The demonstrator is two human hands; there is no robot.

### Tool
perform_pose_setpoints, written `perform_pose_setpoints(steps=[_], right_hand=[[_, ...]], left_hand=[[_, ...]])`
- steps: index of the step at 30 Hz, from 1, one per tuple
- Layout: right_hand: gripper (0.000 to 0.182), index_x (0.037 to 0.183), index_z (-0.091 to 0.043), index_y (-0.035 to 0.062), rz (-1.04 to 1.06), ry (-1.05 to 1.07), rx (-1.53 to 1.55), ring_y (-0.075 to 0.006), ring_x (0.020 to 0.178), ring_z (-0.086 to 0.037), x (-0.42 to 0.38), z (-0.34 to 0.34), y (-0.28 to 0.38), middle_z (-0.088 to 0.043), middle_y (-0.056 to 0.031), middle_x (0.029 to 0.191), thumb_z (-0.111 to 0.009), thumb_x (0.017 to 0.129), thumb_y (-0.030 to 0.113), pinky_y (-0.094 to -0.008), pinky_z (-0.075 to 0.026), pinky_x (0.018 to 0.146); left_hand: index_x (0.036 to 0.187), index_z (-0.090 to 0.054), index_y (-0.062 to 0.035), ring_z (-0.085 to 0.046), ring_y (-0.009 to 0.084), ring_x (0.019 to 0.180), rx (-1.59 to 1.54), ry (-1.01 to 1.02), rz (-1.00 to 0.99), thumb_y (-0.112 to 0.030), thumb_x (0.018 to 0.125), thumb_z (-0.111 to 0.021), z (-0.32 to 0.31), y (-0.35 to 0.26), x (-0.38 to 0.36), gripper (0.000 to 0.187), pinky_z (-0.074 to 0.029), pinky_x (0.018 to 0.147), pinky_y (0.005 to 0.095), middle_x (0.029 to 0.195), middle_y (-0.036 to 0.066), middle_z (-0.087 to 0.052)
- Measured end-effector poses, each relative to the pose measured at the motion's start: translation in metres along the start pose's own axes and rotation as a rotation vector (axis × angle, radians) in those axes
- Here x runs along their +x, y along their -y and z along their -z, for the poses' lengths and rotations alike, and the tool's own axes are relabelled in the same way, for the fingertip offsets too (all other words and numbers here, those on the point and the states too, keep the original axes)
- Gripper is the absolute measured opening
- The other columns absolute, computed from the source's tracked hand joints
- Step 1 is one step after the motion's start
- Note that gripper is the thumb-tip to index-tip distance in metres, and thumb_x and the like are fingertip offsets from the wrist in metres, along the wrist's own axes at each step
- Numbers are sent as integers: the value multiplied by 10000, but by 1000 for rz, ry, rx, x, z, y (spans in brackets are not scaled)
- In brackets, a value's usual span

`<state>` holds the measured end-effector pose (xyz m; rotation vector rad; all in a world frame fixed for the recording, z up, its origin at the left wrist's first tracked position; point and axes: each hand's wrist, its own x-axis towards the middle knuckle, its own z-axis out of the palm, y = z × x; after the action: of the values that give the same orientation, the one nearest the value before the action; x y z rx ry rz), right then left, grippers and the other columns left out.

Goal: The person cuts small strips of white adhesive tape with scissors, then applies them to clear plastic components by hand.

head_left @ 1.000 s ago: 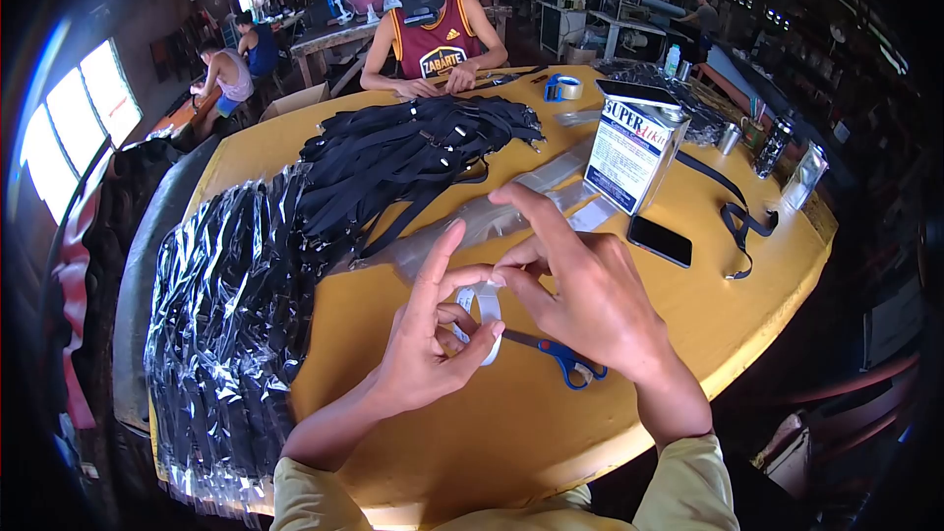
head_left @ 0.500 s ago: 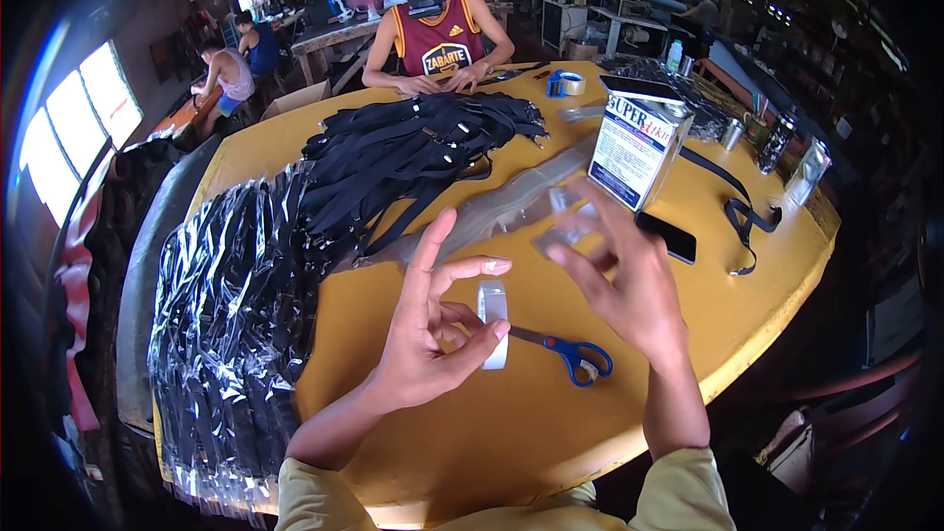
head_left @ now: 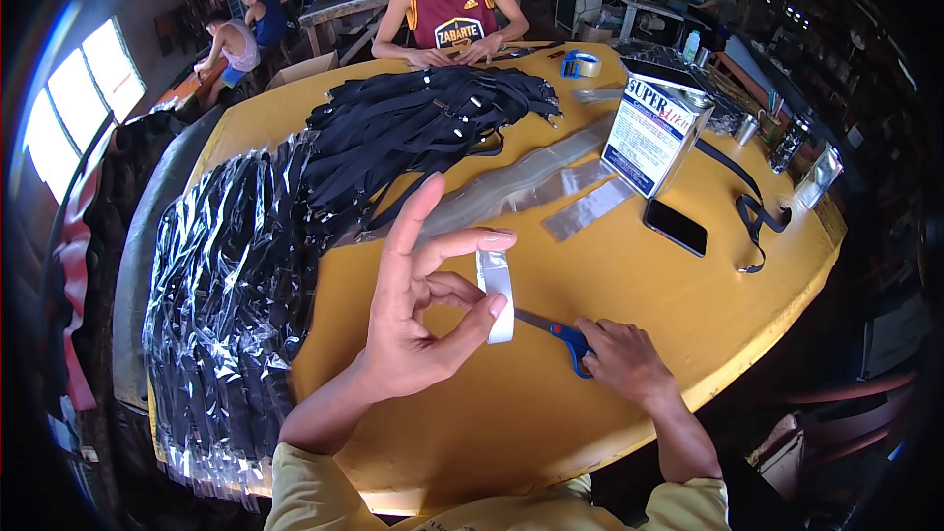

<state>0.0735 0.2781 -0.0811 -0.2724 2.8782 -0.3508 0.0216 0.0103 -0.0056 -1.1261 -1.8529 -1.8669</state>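
Note:
My left hand (head_left: pixel 418 305) is raised over the table, index finger pointing up. Its thumb and curled fingers grip a narrow white roll of tape (head_left: pixel 500 310), seen nearly edge-on. Blue-handled scissors (head_left: pixel 570 336) lie to the right of the tape, blades pointing left. My right hand (head_left: pixel 621 359) has its fingers closed around the scissors' handles, partly covering them. Beyond my hands, a clear plastic strip (head_left: pixel 590 212) lies beside a longer translucent sheet (head_left: pixel 492 185).
Black straps (head_left: pixel 413 128) are heaped ahead, and plastic-wrapped black straps (head_left: pixel 226 324) cover the left side. A labelled can (head_left: pixel 651 138) and phone (head_left: pixel 676 227) stand and lie on the right of the yellow table (head_left: pixel 747 324). A person (head_left: pixel 452 15) sits opposite.
My right hand has come down from near the can and clear strips to the scissors' handles. A clear strip now lies flat near the can. My left hand still holds the tape.

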Motion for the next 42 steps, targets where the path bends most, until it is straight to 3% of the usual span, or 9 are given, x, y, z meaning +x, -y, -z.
perform_pose_setpoints(steps=[8,10,14,16,30,32,39,41,42], right_hand=[[487,1287,-548,55,188,140,201,-356,960,-652,17,33,-44,-662,-202,1013,-624,808,94,-410,-517,855],[481,1243,-609,39,356,120,211,-287,845,-682,20,51,-54,-681,-176,941,-730,784,117,-352,-545,774],[508,1163,-652,6,213,75,343,-226,757,-650,-7,124,-37,-676,-132,935,-838,719,167,-351,-542,705],[609,1179,-659,17,246,58,381,-151,748,-622,-14,148,-34,-671,-86,923,-905,649,192,-290,-535,667],[508,1162,-675,18,419,-24,178,-189,747,-655,-20,197,5,-674,-82,854,-835,686,90,-304,-513,632],[493,1157,-675,13,454,-23,178,-198,724,-658,-19,197,8,-677,-86,836,-817,689,69,-309,-515,626],[465,1143,-679,-14,494,-80,158,-215,738,-688,-16,196,12,-714,-120,887,-795,697,50,-304,-537,649],[455,1141,-680,-19,490,-69,121,-225,757,-700,-16,199,14,-725,-137,908,-778,701,40,-304,-547,670],[455,1141,-680,-19,489,-70,122,-225,757,-700,-16,199,15,-725,-137,908,-778,701,40,-304,-547,670]], left_hand=[[1541,3,-89,-706,165,831,-32,14,0,171,808,-620,5,-4,1,996,-582,661,220,1308,210,-551],[1540,11,-92,-708,167,822,-57,2,10,169,808,-621,3,-3,0,1001,-582,652,219,1312,211,-547],[1541,27,-100,-712,172,816,-73,-2,28,165,810,-623,4,-3,0,1013,-579,628,216,1324,215,-536],[1541,28,-99,-713,174,816,-63,8,24,165,810,-623,4,-4,0,1014,-577,625,215,1327,217,-534],[1542,42,-96,-718,180,801,-46,41,-2,158,815,-627,2,-5,-3,1020,-566,619,208,1339,237,-525],[1533,61,-71,-655,255,1074,-77,60,27,177,783,-646,3,-6,-4,1060,-586,660,224,1310,267,-531],[1533,63,-71,-654,251,1074,-42,49,9,174,783,-648,1,-7,-3,1062,-583,650,218,1310,274,-527],[1541,43,-93,-719,189,804,-57,41,0,159,817,-629,1,-8,-3,1019,-571,623,215,1337,239,-523],[1541,43,-93,-719,189,804,-57,42,-1,159,817,-629,1,-8,-3,1019,-571,623,215,1337,239,-523]])
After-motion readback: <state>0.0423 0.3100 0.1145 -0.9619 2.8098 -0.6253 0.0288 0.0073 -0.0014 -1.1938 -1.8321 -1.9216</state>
